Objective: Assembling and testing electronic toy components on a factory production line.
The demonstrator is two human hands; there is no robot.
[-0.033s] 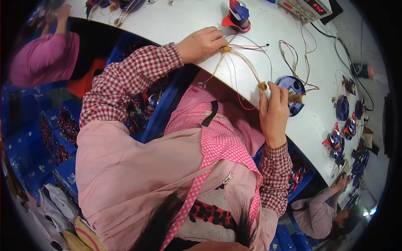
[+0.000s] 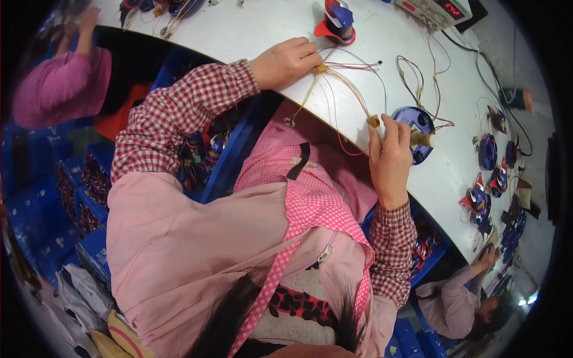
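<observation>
A wire harness of thin, mostly pale and red wires (image 2: pixel 353 89) stretches between my two hands over the near edge of the white table. My left hand (image 2: pixel 287 64) pinches it beside a small piece wrapped in yellow tape (image 2: pixel 322 68). Lower down, my right hand (image 2: pixel 391 158) grips a second yellow-taped piece (image 2: pixel 373 121) between thumb and fingers. Loose wire ends fan out on the tabletop, and a red wire hangs over the edge. Just beyond my right fingers lies a round blue part (image 2: pixel 421 126) with a pale cylinder on it.
A power supply (image 2: pixel 433 11) with a lit display stands at the far right, its leads running down the white table (image 2: pixel 441 179). A red and blue part (image 2: pixel 338 25) sits beyond my left hand. Blue bins (image 2: pixel 224 149) hold parts below the edge. Other people work at both sides.
</observation>
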